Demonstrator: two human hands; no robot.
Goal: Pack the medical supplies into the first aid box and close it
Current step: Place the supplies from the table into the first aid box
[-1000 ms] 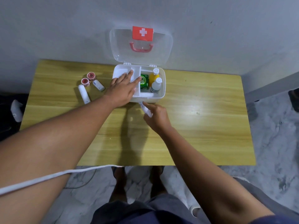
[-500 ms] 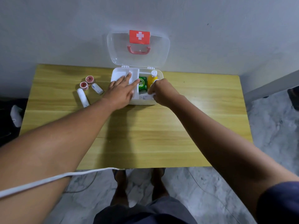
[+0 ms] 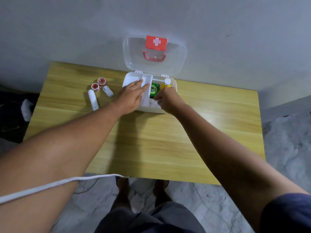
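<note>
The first aid box [image 3: 174, 84] is set at the back of the counter [image 3: 168, 148], its long axis running left to right along the wall, mouth upward, lid [image 3: 176, 52] stood open at the rear. It is steadied by the left hand [image 3: 131, 98], whose fingers [image 3: 143, 86] are laid straight and slightly spread. A white roll [image 3: 153, 103] is pinched by the right hand [image 3: 168, 100]. The roll is best laid flat beside the green packet [image 3: 154, 89], low enough for the lid to be shut.
</note>
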